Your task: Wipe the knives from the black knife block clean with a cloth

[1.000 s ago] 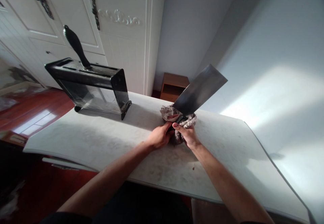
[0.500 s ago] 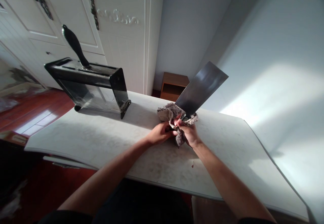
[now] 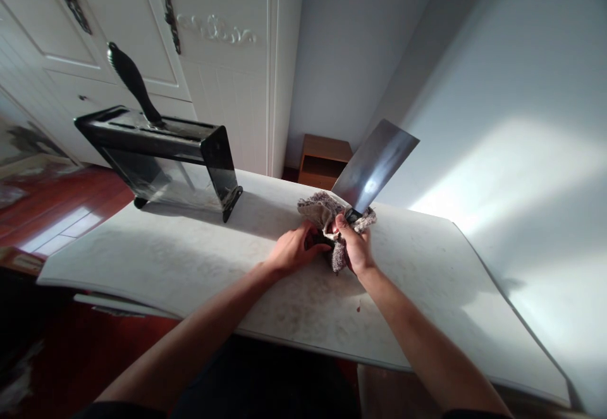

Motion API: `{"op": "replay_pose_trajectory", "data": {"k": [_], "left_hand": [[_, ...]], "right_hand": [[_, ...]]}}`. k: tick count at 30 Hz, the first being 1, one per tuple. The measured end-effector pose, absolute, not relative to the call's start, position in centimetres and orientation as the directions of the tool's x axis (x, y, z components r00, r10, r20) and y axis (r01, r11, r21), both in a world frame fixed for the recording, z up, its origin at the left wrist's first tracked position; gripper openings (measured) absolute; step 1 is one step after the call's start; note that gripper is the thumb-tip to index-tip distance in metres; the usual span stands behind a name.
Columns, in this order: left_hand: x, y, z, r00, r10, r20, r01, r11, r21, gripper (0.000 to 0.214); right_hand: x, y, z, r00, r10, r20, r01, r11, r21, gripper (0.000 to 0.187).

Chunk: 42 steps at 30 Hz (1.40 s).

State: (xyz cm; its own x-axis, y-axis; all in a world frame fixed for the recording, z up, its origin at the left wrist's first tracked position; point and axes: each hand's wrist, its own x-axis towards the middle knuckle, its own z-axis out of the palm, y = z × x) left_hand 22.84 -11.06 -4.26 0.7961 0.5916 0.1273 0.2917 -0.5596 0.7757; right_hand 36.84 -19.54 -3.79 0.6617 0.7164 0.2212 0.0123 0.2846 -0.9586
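Note:
A cleaver (image 3: 377,163) is raised off the table, its broad steel blade angled up and to the right. My left hand (image 3: 293,247) is curled around the end of its dark handle, which shows between thumb and fingers. A crumpled brown-grey rag (image 3: 318,205) is bunched around the handle near the blade. My right hand (image 3: 358,247) is closed on the rag, thumb on top, pressing it against the handle. Part of the handle is hidden by the cloth and fingers.
A black knife block (image 3: 156,153) with clear sides stands on the left of the white table (image 3: 190,267), another black-handled knife (image 3: 135,84) in it. Behind are a white wardrobe (image 3: 227,103) and a small brown cabinet (image 3: 325,153). A wall (image 3: 521,153) borders the right.
The cleaver has turned slightly, and a bright reflection now shows on its blade. My left hand has drawn a little left, while the right hand with the rag has shifted slightly up the handle.

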Motion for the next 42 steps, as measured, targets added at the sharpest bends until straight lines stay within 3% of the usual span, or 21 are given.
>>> {"op": "replay_pose_trajectory", "data": {"k": [8, 12, 16, 25, 33, 42], "left_hand": [[22.3, -11.5, -4.0, 0.871, 0.456, 0.183, 0.243, -0.724, 0.646, 0.033], [22.3, -11.6, -4.1, 0.835, 0.512, 0.201, 0.26, -0.689, 0.676, 0.037], [22.6, -11.4, -4.4, 0.806, 0.567, 0.172, 0.284, -0.625, 0.727, 0.038], [22.6, -10.9, -4.7, 0.838, 0.53, 0.132, 0.218, -0.546, 0.809, 0.041], [22.4, -11.3, -4.2, 0.843, 0.501, 0.196, 0.263, -0.701, 0.663, 0.028], [22.5, -11.7, -3.9, 0.822, 0.551, 0.142, 0.416, -0.752, 0.512, 0.023]], "right_hand": [[36.3, -19.9, -3.9, 0.651, 0.726, 0.222, 0.033, 0.265, -0.964, 0.033], [36.5, -20.0, -4.2, 0.614, 0.741, 0.272, 0.102, 0.268, -0.958, 0.026], [36.8, -20.1, -4.8, 0.605, 0.747, 0.276, 0.128, 0.25, -0.96, 0.032], [36.9, -20.1, -5.3, 0.542, 0.784, 0.303, 0.099, 0.299, -0.949, 0.031], [37.3, -19.9, -5.0, 0.63, 0.743, 0.226, 0.056, 0.247, -0.967, 0.023], [37.2, -19.8, -4.5, 0.662, 0.718, 0.215, 0.001, 0.286, -0.958, 0.035]]}}
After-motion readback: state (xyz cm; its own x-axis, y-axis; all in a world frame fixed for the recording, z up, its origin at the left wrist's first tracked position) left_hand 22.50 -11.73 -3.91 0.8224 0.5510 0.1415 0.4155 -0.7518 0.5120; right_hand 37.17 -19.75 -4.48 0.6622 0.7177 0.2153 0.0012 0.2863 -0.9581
